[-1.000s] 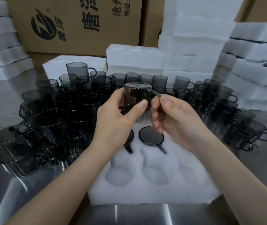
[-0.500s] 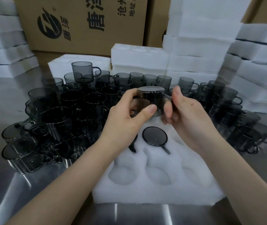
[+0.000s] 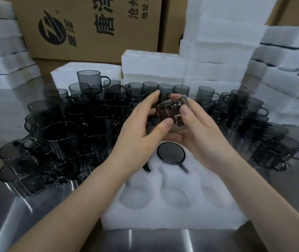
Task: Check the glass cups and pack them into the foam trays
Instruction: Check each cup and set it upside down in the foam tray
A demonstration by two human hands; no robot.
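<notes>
Above the far edge of the foam tray (image 3: pixel 172 219), both hands pinch one smoky glass cup (image 3: pixel 172 113), left hand (image 3: pixel 143 131) and right hand (image 3: pixel 197 131) (base uppermost, seemingly). Inspection looks underway; next it needs lowering into an empty pocket beside the packed cup (image 3: pixel 170 152).

Both hands hold one smoky grey glass cup (image 3: pixel 172 113) above the white foam tray (image 3: pixel 172 211): left hand (image 3: pixel 141 135) pinching its near side, right hand (image 3: pixel 197 130) cradling it from beneath, thumb across the front. Just below, a dark round cup (image 3: pixel 171 153) sits upside down in a tray pocket, and three near pockets lie bare. Loose grey glass mugs (image 3: pixel 68 128) crowd the steel table (image 3: pixel 3 110).
</notes>
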